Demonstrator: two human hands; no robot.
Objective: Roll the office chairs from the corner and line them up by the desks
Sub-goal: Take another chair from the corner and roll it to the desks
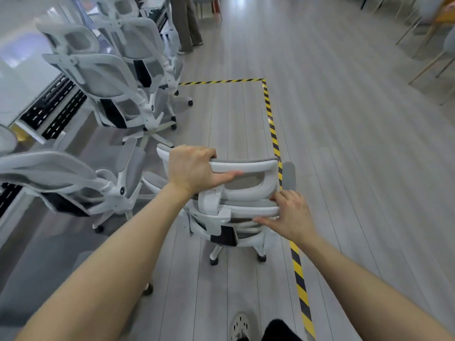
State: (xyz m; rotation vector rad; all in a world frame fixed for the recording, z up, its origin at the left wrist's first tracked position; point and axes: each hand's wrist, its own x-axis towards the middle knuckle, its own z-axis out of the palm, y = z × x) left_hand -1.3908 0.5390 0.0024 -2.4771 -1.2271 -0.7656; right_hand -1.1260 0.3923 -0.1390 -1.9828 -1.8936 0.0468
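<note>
A white office chair (248, 190) with grey mesh stands on castors in the middle of the floor, its back toward me. My left hand (192, 168) grips the top bar of its headrest, fingers curled over the rim and thumb under it. My right hand (290, 217) holds the right edge of the backrest frame, fingers curled round the rim. Three matching white chairs stand in a row on the left beside the desks (29, 77): a near one (73, 183), a middle one (105, 87) and a far one (140, 40).
Yellow-black hazard tape (273, 134) marks a rectangle on the grey plank floor, running just right of the held chair. A person's legs (184, 23) stand at the far end of the row. Wooden-legged chairs (433, 45) stand at the right. My shoe (240, 324) shows below.
</note>
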